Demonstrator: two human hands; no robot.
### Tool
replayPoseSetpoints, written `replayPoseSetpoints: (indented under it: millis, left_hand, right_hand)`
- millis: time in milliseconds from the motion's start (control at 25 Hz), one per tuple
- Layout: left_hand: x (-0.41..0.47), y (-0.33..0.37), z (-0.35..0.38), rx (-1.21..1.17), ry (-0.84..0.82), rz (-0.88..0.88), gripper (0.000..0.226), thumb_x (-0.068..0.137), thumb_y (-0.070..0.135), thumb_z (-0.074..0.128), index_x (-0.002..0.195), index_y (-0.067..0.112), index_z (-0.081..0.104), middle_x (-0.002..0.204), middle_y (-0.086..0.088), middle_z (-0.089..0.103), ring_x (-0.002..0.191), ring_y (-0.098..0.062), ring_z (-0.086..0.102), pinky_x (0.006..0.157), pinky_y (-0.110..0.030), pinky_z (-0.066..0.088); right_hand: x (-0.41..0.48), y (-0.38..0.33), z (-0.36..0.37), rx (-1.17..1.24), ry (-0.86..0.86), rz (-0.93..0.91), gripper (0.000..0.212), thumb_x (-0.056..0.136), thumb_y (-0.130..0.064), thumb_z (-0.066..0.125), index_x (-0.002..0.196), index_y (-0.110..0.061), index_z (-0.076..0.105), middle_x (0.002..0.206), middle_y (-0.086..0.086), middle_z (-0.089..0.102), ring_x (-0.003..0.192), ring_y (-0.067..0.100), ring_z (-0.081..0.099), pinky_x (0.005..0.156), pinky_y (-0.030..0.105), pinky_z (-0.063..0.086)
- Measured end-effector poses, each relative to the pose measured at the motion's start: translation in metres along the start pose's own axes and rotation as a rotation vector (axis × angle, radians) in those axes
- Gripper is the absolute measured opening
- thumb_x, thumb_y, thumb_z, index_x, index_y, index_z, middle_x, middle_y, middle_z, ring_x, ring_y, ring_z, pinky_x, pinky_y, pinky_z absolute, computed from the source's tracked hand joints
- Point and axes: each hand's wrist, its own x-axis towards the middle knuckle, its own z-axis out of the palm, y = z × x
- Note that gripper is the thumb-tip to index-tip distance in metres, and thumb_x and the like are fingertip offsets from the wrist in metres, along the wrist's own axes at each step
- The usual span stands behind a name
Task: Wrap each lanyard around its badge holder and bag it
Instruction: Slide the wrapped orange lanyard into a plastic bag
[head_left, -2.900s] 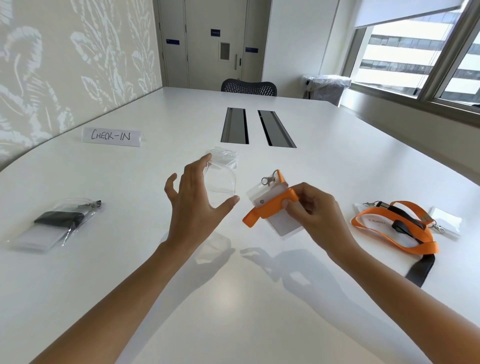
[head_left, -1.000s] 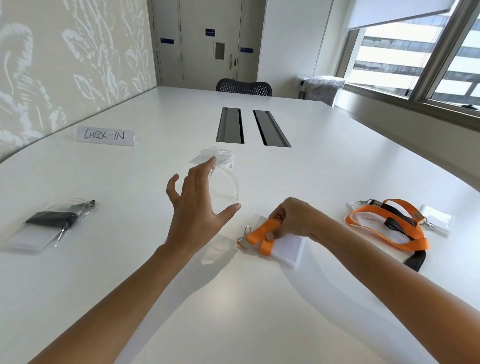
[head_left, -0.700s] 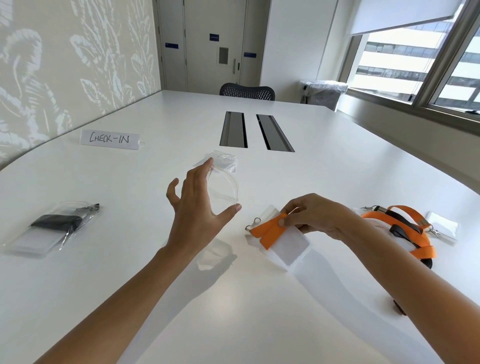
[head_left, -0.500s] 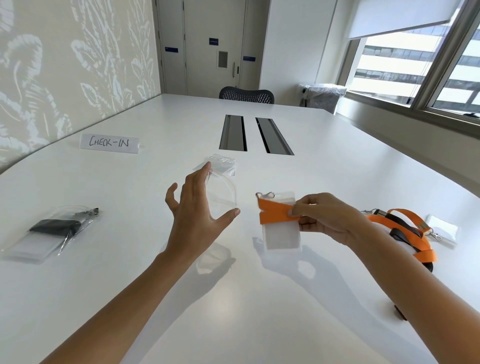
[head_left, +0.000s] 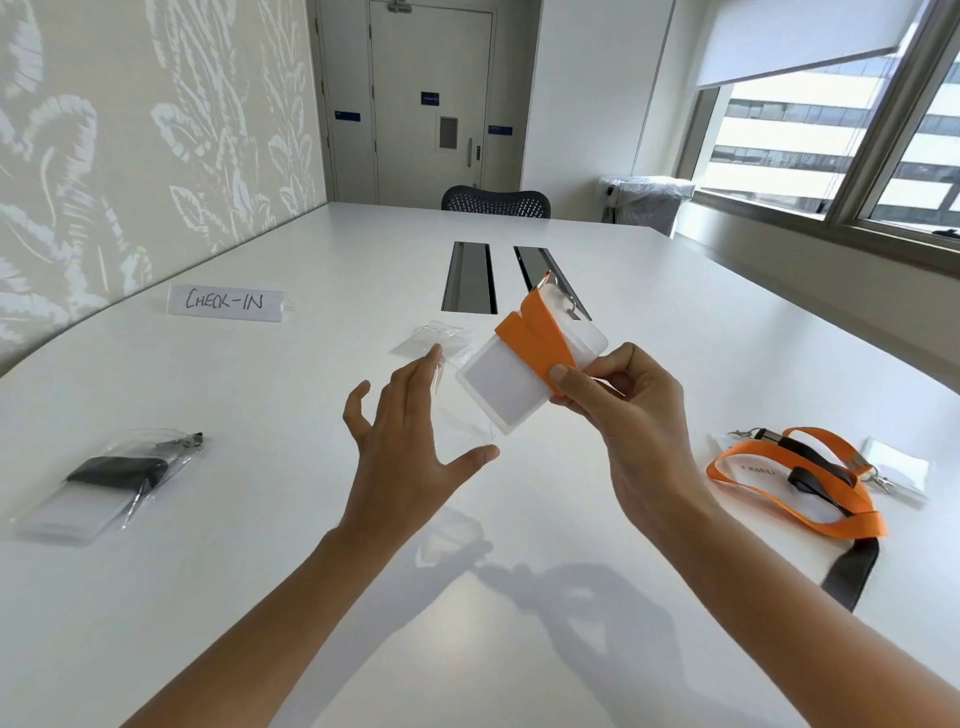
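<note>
- Holder: clear with a white insert, orange lanyard wound round its upper half, tilted, pinched in right hand.
- Bag: clear, held between the left hand's forefinger and thumb.
- Bagged black set: lying far left.
- Loose lanyards: tangled, right.

Broad white tabletop with two dark slots. Leaf-patterned wall left, pale door and mesh chair beyond, daylit windows under a roller blind right.
</note>
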Motion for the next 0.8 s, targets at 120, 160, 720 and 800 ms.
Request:
replayPoseSetpoints:
  millis: [120, 160, 720, 800]
  left_hand:
    - [0.0, 0.0, 0.001, 0.027, 0.017, 0.011, 0.095, 0.071, 0.068, 0.06, 0.144, 0.013, 0.034, 0.138, -0.003, 0.049, 0.129, -0.016, 0.045, 0.111, -0.048, 0.015]
    - [0.0, -0.001, 0.001, 0.048, 0.026, 0.016, 0.095, 0.071, 0.068, 0.06, 0.143, 0.012, 0.034, 0.137, -0.003, 0.05, 0.128, -0.016, 0.046, 0.111, -0.048, 0.015]
    - [0.0, 0.001, -0.002, 0.192, 0.07, 0.13, 0.087, 0.077, 0.071, 0.053, 0.138, 0.01, 0.045, 0.133, -0.004, 0.057, 0.121, -0.018, 0.056, 0.111, -0.051, 0.016]
    - [-0.001, 0.001, -0.001, 0.2, 0.05, 0.13, 0.087, 0.078, 0.072, 0.051, 0.139, 0.01, 0.045, 0.133, -0.004, 0.057, 0.121, -0.018, 0.056, 0.111, -0.052, 0.015]
  right_hand:
    - [-0.005, 0.005, 0.01, -0.009, 0.041, -0.027, 0.024, 0.078, -0.002, 0.077, 0.077, -0.006, 0.053, 0.068, 0.008, 0.065, 0.069, 0.028, 0.068, 0.071, 0.031, 0.056]
    - [-0.008, 0.008, 0.013, -0.04, 0.059, -0.028, 0.025, 0.078, -0.004, 0.078, 0.076, -0.007, 0.053, 0.069, 0.011, 0.066, 0.072, 0.033, 0.068, 0.072, 0.036, 0.054]
    - [-0.015, 0.03, 0.019, -0.395, -0.158, -0.076, 0.017, 0.079, -0.018, 0.076, 0.089, -0.026, 0.066, 0.077, -0.011, 0.068, 0.064, 0.006, 0.064, 0.057, 0.017, 0.047]
    - [-0.011, 0.031, 0.018, -0.433, -0.194, -0.058, 0.012, 0.08, -0.022, 0.077, 0.079, -0.026, 0.065, 0.067, -0.012, 0.065, 0.058, 0.003, 0.057, 0.056, 0.012, 0.042]
